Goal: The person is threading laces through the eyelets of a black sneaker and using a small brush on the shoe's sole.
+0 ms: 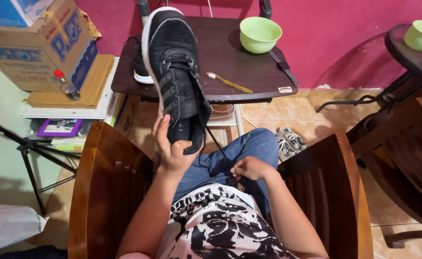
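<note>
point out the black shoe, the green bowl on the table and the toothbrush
black shoe (175, 72), head view, on the laced upper
green bowl (260, 33), head view, on its inner wall
toothbrush (229, 83), head view, on the middle of the yellow handle

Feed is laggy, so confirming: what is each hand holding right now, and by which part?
The left hand grips the black sneaker at its heel end, toe pointing up. The right hand rests closed on the lap; whether it pinches anything cannot be told.

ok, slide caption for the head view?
Seated person's left hand holds up a black sneaker; right hand rests on lap.
</note>
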